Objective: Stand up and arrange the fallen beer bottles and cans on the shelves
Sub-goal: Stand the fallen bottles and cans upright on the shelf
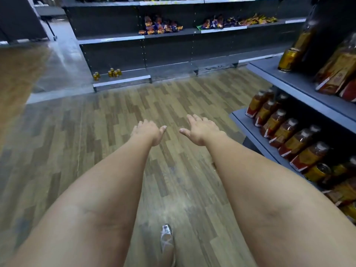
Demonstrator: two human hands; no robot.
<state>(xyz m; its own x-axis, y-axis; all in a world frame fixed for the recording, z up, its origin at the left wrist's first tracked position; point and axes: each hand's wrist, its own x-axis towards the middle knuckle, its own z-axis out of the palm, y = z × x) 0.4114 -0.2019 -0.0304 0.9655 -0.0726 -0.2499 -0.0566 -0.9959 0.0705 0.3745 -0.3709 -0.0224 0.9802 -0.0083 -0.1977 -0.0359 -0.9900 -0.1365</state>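
Both hands, left hand (148, 132) and right hand (200, 130), hang empty with fingers spread; the fallen gold beer can (317, 172) lies on the lower grey shelf's (250, 130) front edge (right hand nearer), axis pointing outward.

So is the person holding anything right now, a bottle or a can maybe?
Nothing is held. The left hand and the right hand are both stretched out open over the wooden floor, touching no bottle or can.

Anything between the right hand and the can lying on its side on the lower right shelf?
Nothing visible. The right hand is open over bare floor; the tipped can lies at the shelf's front edge, bottles beside it, not in front.
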